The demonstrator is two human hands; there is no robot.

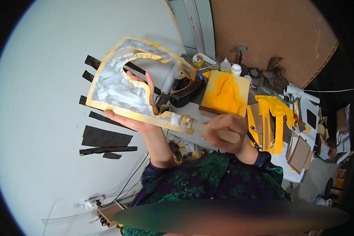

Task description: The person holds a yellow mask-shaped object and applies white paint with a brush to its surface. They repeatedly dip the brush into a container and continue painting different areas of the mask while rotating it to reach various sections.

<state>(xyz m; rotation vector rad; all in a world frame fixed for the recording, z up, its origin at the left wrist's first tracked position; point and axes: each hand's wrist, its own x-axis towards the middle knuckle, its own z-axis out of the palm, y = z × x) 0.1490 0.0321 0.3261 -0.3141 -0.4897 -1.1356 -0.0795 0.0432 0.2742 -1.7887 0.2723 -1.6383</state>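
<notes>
A flat curved panel [114,84] with a yellow edge and streaky white coating is held up at the left, with a cut-out in its middle. My left hand [135,120] supports it from behind and below; the fingers show through the cut-out and along the lower edge. In my right hand [227,133] is a brush [196,125] with a pale wooden handle, gripped in closed fingers. Its white-coated bristles touch the panel's lower right end.
Beyond the panel, a dark iron [187,88] stands on the table beside a yellow-stained board [225,94]. Glue bottles [225,65] and a tape roll [198,60] sit farther back. Yellow leather pieces [273,110] lie at right. Black strips [106,135] hang on the left wall.
</notes>
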